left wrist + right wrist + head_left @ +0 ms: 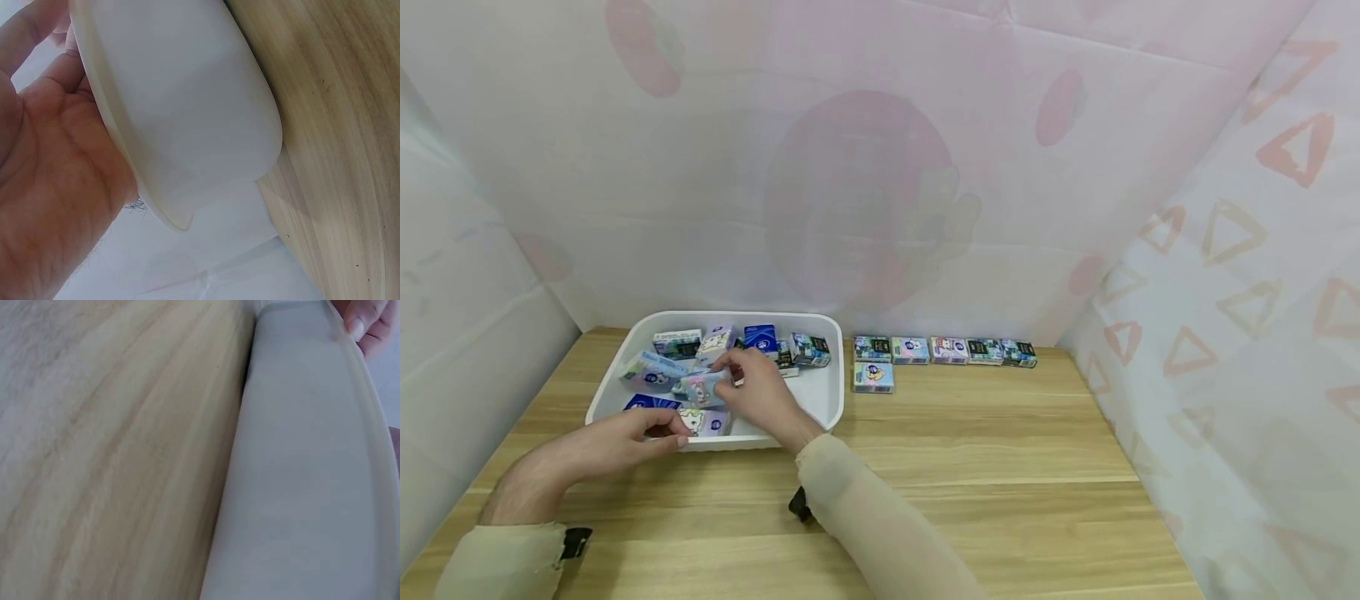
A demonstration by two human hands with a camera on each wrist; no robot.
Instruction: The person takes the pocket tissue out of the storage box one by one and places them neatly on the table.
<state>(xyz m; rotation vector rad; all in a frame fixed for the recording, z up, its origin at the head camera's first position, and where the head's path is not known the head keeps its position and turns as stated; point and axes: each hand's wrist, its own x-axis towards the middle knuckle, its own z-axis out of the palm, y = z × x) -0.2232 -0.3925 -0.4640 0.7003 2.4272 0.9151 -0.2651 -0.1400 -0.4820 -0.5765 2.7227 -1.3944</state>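
A white tray (pixel 814 406) stands on the left of the table with several small tissue packs inside, blue, pastel and dark patterned. My right hand (pixel 763 393) reaches over the front rim and pinches a pale blue tissue pack (pixel 698 388) between thumb and fingers; its lower part is partly hidden by the hand. At the tray's front left, my left hand (pixel 606 443) holds the rim, close to a white-and-lilac pack (pixel 706 422) and a dark blue pack (pixel 651 402). From below, the left wrist view shows that palm (pixel 59 150) beside the tray's outer wall (pixel 187 100).
Right of the tray, a row of several tissue packs (pixel 949 350) runs along the back of the wooden table (pixel 1000 450). A single light blue pack (pixel 873 377) lies in front of the row's left end. Printed white sheets (pixel 715 167) enclose the table's back and sides.
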